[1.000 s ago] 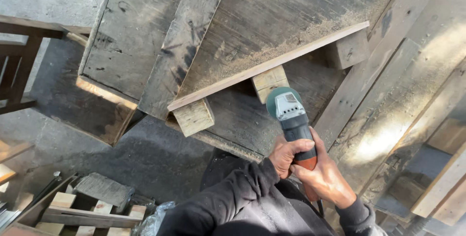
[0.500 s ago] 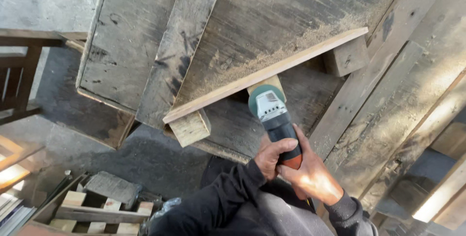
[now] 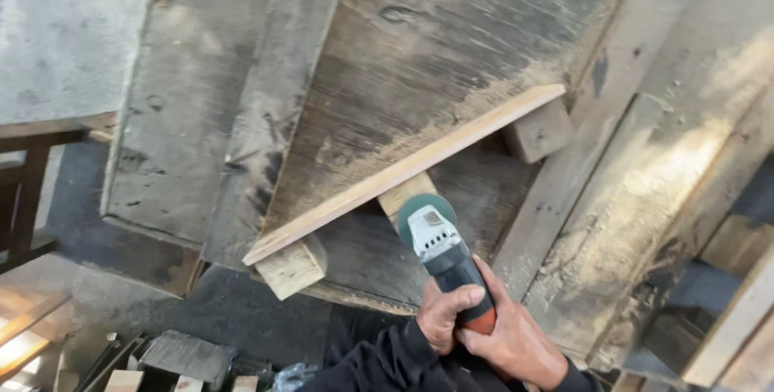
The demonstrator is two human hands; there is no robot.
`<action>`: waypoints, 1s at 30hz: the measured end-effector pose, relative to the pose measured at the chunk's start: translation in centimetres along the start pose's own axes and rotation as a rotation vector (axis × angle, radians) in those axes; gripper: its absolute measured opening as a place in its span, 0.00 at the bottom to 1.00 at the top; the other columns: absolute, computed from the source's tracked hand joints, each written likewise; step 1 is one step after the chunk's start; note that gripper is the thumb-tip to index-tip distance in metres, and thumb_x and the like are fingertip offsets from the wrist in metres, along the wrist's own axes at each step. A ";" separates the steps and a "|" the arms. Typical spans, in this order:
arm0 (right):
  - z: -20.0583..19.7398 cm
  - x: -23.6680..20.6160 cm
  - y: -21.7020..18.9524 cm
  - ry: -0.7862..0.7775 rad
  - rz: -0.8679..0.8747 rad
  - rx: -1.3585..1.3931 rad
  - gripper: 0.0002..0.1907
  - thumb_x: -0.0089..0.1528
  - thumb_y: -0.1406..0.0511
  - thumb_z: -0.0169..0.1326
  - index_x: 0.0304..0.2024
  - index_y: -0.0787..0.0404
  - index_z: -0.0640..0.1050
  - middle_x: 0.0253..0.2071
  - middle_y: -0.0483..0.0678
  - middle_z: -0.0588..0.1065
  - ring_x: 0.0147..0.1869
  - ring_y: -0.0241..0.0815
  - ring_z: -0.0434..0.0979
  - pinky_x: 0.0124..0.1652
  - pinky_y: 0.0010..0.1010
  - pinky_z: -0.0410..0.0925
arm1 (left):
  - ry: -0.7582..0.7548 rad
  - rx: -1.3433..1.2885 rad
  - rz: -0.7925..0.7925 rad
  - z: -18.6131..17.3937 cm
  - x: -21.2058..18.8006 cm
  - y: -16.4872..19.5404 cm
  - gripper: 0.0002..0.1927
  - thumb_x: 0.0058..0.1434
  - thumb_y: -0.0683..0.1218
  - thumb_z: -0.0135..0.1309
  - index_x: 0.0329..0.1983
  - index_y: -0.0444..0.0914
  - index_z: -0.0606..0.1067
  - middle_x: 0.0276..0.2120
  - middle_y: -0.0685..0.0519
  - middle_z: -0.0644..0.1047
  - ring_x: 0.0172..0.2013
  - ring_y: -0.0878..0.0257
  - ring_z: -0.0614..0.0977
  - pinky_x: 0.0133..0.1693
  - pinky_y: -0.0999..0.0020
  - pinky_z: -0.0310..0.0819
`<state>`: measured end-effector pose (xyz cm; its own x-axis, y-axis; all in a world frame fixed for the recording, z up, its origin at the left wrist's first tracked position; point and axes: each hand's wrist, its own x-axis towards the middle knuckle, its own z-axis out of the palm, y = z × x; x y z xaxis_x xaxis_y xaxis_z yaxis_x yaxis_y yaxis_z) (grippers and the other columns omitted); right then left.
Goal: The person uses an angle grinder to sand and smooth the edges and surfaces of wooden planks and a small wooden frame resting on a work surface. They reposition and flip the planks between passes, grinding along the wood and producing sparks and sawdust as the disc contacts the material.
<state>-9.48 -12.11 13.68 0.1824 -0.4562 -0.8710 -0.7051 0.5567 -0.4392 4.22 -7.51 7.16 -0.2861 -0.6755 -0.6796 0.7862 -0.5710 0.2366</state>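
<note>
Grinder (image 3: 439, 251) held in both hands at a pallet block.

Its green disc guard sits against the middle block (image 3: 405, 191) under the pale board edge (image 3: 403, 173). The left hand (image 3: 442, 317) and right hand (image 3: 509, 345) are closed around its dark body. Grey weathered planks (image 3: 451, 45) surround it; the floor (image 3: 161, 319) lies below.
</note>
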 end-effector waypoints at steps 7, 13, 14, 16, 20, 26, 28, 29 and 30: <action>-3.2 0.1 6.7 0.254 -0.036 0.214 0.57 0.44 0.64 0.63 0.75 0.52 0.53 0.50 0.57 0.79 0.54 0.50 0.82 0.50 0.37 0.72 | -0.070 0.126 -0.154 4.1 5.3 -4.0 0.24 0.51 0.46 0.67 0.50 0.37 0.73 0.38 0.53 0.77 0.39 0.63 0.81 0.46 0.65 0.79; -8.4 1.9 11.6 0.451 0.068 0.344 0.57 0.46 0.69 0.61 0.75 0.55 0.52 0.47 0.53 0.77 0.46 0.41 0.80 0.44 0.34 0.74 | -0.307 0.323 -0.149 8.3 13.2 -7.8 0.20 0.58 0.47 0.65 0.50 0.34 0.76 0.42 0.51 0.80 0.42 0.62 0.82 0.49 0.65 0.80; -9.3 2.3 12.0 0.440 0.078 0.353 0.57 0.46 0.69 0.61 0.76 0.55 0.52 0.47 0.53 0.77 0.45 0.41 0.79 0.43 0.34 0.74 | -0.286 0.288 -0.176 8.6 13.8 -8.3 0.19 0.58 0.46 0.66 0.49 0.34 0.76 0.41 0.51 0.79 0.42 0.62 0.82 0.49 0.64 0.80; -10.5 3.6 12.4 0.428 0.034 0.376 0.56 0.47 0.69 0.60 0.77 0.55 0.52 0.47 0.53 0.76 0.44 0.41 0.78 0.42 0.34 0.74 | -0.266 0.234 -0.197 9.0 15.6 -8.8 0.19 0.57 0.45 0.66 0.48 0.34 0.75 0.41 0.52 0.79 0.42 0.62 0.81 0.48 0.64 0.80; -12.2 4.9 12.7 0.397 -0.084 0.324 0.55 0.47 0.69 0.61 0.75 0.59 0.51 0.50 0.51 0.74 0.46 0.38 0.78 0.43 0.33 0.73 | -0.241 0.177 -0.153 9.4 16.7 -9.2 0.19 0.57 0.45 0.67 0.49 0.35 0.75 0.42 0.53 0.78 0.42 0.64 0.81 0.48 0.65 0.79; -14.1 5.0 13.0 0.295 -0.040 0.315 0.58 0.48 0.69 0.60 0.77 0.57 0.49 0.49 0.54 0.75 0.44 0.40 0.77 0.42 0.33 0.73 | -0.196 0.112 -0.096 10.6 16.6 -9.7 0.20 0.57 0.44 0.67 0.50 0.35 0.75 0.42 0.53 0.78 0.42 0.64 0.80 0.48 0.65 0.78; -14.7 4.7 12.8 0.267 -0.018 0.284 0.59 0.47 0.69 0.60 0.77 0.56 0.48 0.50 0.54 0.75 0.46 0.40 0.77 0.44 0.34 0.73 | -0.185 0.091 -0.077 11.0 16.4 -10.0 0.20 0.58 0.44 0.67 0.50 0.34 0.74 0.42 0.52 0.78 0.42 0.63 0.80 0.47 0.65 0.78; -15.0 4.4 12.7 0.259 -0.024 0.252 0.59 0.47 0.69 0.61 0.77 0.56 0.48 0.51 0.54 0.75 0.48 0.40 0.78 0.46 0.34 0.72 | -0.175 0.098 -0.072 11.2 16.2 -10.1 0.20 0.58 0.44 0.67 0.50 0.34 0.75 0.42 0.53 0.78 0.43 0.64 0.80 0.47 0.65 0.78; -15.4 4.3 12.5 0.252 -0.033 0.218 0.59 0.46 0.69 0.61 0.76 0.56 0.47 0.53 0.53 0.75 0.50 0.39 0.78 0.47 0.33 0.72 | -0.166 0.104 -0.064 11.3 16.1 -10.2 0.20 0.57 0.44 0.67 0.51 0.35 0.75 0.42 0.53 0.78 0.43 0.64 0.80 0.48 0.66 0.78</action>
<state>-28.02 -17.81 7.85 0.0079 -0.6189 -0.7854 -0.5331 0.6619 -0.5270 -14.60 -17.88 1.68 -0.4267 -0.6990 -0.5738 0.7052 -0.6544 0.2728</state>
